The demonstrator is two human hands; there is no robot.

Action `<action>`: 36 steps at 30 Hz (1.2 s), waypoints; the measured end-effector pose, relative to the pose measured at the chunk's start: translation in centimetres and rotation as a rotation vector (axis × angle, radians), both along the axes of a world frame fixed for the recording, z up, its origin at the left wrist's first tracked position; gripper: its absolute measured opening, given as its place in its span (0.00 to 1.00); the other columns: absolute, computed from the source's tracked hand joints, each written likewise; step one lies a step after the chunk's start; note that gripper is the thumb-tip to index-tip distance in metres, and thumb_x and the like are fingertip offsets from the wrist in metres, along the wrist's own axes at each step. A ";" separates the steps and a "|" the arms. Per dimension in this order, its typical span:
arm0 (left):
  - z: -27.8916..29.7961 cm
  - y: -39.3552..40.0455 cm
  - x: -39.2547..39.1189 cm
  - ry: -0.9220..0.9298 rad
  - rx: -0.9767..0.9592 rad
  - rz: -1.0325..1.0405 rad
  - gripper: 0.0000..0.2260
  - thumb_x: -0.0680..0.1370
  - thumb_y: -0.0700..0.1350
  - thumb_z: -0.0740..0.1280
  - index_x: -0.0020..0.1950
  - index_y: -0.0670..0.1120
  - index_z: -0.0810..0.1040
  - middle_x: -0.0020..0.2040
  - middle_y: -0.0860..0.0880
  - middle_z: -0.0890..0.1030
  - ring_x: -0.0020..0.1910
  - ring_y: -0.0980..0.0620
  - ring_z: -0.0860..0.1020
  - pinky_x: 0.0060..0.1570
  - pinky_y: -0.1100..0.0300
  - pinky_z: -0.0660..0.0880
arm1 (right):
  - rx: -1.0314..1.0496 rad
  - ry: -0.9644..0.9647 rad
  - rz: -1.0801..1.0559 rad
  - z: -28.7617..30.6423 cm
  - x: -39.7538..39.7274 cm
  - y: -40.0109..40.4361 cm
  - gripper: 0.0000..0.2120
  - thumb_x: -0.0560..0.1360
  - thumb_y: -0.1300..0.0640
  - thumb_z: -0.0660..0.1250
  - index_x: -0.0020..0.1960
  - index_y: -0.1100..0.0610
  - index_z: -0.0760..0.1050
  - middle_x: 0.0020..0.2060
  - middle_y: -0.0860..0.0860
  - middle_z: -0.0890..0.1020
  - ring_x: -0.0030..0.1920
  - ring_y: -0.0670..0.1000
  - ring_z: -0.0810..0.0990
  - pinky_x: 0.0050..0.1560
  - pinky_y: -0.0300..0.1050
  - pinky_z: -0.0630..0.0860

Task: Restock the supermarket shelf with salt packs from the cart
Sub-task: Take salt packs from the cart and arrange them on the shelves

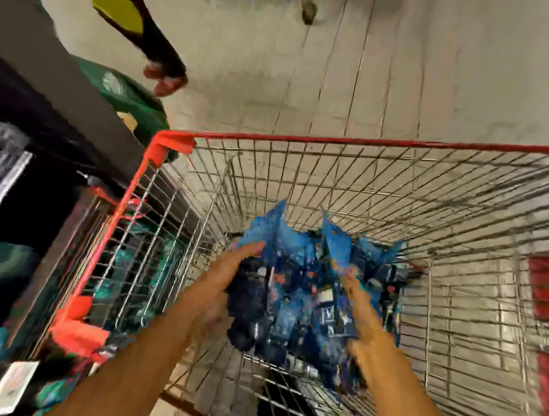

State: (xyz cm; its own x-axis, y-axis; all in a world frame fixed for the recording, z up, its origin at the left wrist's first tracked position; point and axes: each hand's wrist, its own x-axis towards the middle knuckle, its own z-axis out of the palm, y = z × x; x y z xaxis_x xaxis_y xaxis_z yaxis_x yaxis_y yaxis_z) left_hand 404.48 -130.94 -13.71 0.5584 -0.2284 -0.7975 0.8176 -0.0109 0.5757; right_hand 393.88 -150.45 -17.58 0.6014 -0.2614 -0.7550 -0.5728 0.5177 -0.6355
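Both your hands are down inside the cart (308, 140), the left hand (225, 270) and right hand (361, 317) pressed against opposite sides of a bundle of blue salt packs (298, 289). Blur hides the fingers, so I cannot tell whether they are spread or curled. You seem to be squeezing many packs at once; the loose upper ones could slide out as you lift and fall back or onto the floor. The shelf (30, 180) sits just left, beside the cart's red rim, which could snag the bundle
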 end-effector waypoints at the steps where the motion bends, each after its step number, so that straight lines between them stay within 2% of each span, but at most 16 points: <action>1: 2.0 0.6 -0.2 -0.015 -0.042 0.019 0.05 0.77 0.45 0.68 0.50 0.46 0.80 0.32 0.48 0.83 0.25 0.50 0.81 0.23 0.60 0.77 | 0.086 -0.034 -0.038 2.0 -0.2 0.2 0.30 0.75 0.45 0.67 0.75 0.52 0.68 0.72 0.52 0.70 0.73 0.59 0.68 0.69 0.61 0.69; 3: 5.6 2.1 -0.8 -0.048 -0.162 0.054 0.05 0.72 0.44 0.69 0.45 0.45 0.81 0.29 0.47 0.83 0.24 0.49 0.81 0.22 0.60 0.76 | 0.227 -0.127 -0.110 5.5 -0.7 0.6 0.33 0.65 0.43 0.75 0.69 0.51 0.76 0.69 0.53 0.76 0.68 0.60 0.74 0.57 0.59 0.78; 5: 9.0 3.9 -1.4 -0.090 -0.281 0.089 0.20 0.63 0.43 0.75 0.54 0.45 0.78 0.35 0.45 0.85 0.30 0.46 0.83 0.27 0.56 0.79 | 0.296 -0.261 -0.077 8.8 -1.5 1.3 0.31 0.59 0.45 0.83 0.61 0.48 0.82 0.63 0.52 0.81 0.64 0.56 0.79 0.55 0.55 0.81; 7: 11.9 6.0 -2.0 -0.187 -0.323 0.080 0.31 0.61 0.40 0.78 0.64 0.45 0.74 0.44 0.45 0.85 0.37 0.44 0.84 0.35 0.52 0.81 | 0.338 -0.339 -0.029 11.7 -1.9 2.3 0.17 0.60 0.55 0.85 0.47 0.47 0.87 0.48 0.50 0.87 0.48 0.49 0.87 0.43 0.45 0.83; 9: 15.0 8.0 -2.9 -0.320 -0.295 0.078 0.30 0.67 0.40 0.76 0.68 0.51 0.74 0.54 0.45 0.84 0.44 0.44 0.83 0.41 0.49 0.82 | 0.336 -0.326 0.007 14.7 -1.6 3.9 0.15 0.56 0.58 0.86 0.39 0.50 0.86 0.37 0.55 0.84 0.34 0.54 0.83 0.30 0.42 0.80; 11: 18.4 9.9 -4.0 -0.478 -0.191 0.102 0.27 0.68 0.42 0.75 0.67 0.53 0.75 0.57 0.45 0.84 0.49 0.45 0.84 0.44 0.50 0.81 | 0.347 -0.322 0.077 17.5 -0.8 6.2 0.19 0.55 0.55 0.84 0.43 0.56 0.84 0.38 0.61 0.82 0.35 0.59 0.82 0.31 0.47 0.81; 13: 21.8 12.3 -5.1 -0.620 -0.001 0.135 0.25 0.66 0.47 0.76 0.63 0.50 0.79 0.56 0.46 0.85 0.50 0.49 0.84 0.47 0.54 0.80 | 0.331 -0.368 0.133 20.4 0.0 9.2 0.20 0.57 0.55 0.79 0.48 0.59 0.83 0.39 0.60 0.86 0.33 0.57 0.85 0.29 0.48 0.81; 16: 26.3 16.9 -6.9 -0.788 0.238 0.222 0.15 0.67 0.51 0.76 0.52 0.49 0.84 0.48 0.54 0.87 0.46 0.56 0.85 0.40 0.65 0.78 | 0.345 -0.441 0.213 24.5 0.4 13.6 0.25 0.60 0.55 0.80 0.55 0.57 0.81 0.45 0.58 0.86 0.36 0.57 0.86 0.33 0.50 0.81; 18: 28.9 19.9 -8.2 -0.892 0.332 0.315 0.09 0.71 0.48 0.75 0.50 0.48 0.85 0.45 0.54 0.87 0.45 0.54 0.85 0.42 0.62 0.79 | 0.299 -0.474 0.282 27.4 0.7 16.4 0.27 0.63 0.56 0.79 0.61 0.55 0.79 0.51 0.59 0.85 0.43 0.60 0.87 0.36 0.54 0.83; 19: 30.3 21.2 -8.9 -0.949 0.375 0.364 0.07 0.73 0.46 0.75 0.49 0.47 0.85 0.43 0.54 0.87 0.42 0.55 0.84 0.41 0.63 0.79 | 0.253 -0.509 0.313 28.7 1.0 17.8 0.27 0.64 0.57 0.78 0.63 0.56 0.78 0.52 0.60 0.85 0.43 0.60 0.86 0.34 0.54 0.83; 21: 33.0 24.0 -10.5 -1.083 0.472 0.432 0.03 0.73 0.44 0.75 0.44 0.50 0.83 0.38 0.61 0.85 0.36 0.64 0.82 0.35 0.72 0.75 | 0.174 -0.625 0.346 31.3 1.6 20.7 0.29 0.62 0.58 0.78 0.62 0.58 0.78 0.50 0.59 0.86 0.41 0.59 0.87 0.31 0.50 0.81; 23: 35.8 26.4 -12.2 -1.192 0.599 0.487 0.04 0.73 0.45 0.75 0.43 0.53 0.82 0.36 0.68 0.82 0.34 0.71 0.79 0.33 0.77 0.71 | 0.108 -0.751 0.387 33.9 2.2 23.8 0.28 0.62 0.60 0.76 0.61 0.61 0.77 0.48 0.59 0.86 0.43 0.59 0.87 0.35 0.48 0.82; 26: 39.6 30.1 -15.0 -1.306 0.763 0.601 0.05 0.72 0.47 0.76 0.44 0.54 0.81 0.37 0.71 0.81 0.36 0.72 0.79 0.34 0.78 0.70 | 0.095 -0.924 0.482 37.9 2.6 28.2 0.27 0.61 0.59 0.77 0.59 0.64 0.79 0.48 0.60 0.86 0.43 0.58 0.86 0.40 0.49 0.83; 30: 44.4 34.1 -19.0 -1.444 0.924 0.752 0.06 0.72 0.45 0.76 0.45 0.53 0.82 0.39 0.70 0.82 0.38 0.71 0.80 0.36 0.78 0.70 | 0.110 -1.119 0.658 43.4 3.0 34.0 0.21 0.60 0.55 0.76 0.52 0.59 0.83 0.49 0.58 0.86 0.45 0.55 0.85 0.44 0.48 0.83; 34: 49.8 38.5 -22.8 -1.514 1.038 0.877 0.06 0.72 0.46 0.76 0.48 0.51 0.82 0.42 0.66 0.84 0.39 0.70 0.81 0.37 0.76 0.71 | 0.209 -1.259 0.829 49.5 3.2 40.7 0.20 0.60 0.58 0.76 0.52 0.59 0.84 0.48 0.56 0.87 0.45 0.54 0.86 0.42 0.46 0.82; 36: 52.5 41.3 -24.4 -1.534 1.049 0.946 0.08 0.73 0.44 0.75 0.51 0.48 0.82 0.43 0.61 0.85 0.40 0.67 0.81 0.39 0.74 0.73 | 0.244 -1.327 0.922 53.0 3.1 44.3 0.22 0.61 0.61 0.75 0.55 0.60 0.82 0.50 0.55 0.86 0.47 0.54 0.86 0.46 0.49 0.83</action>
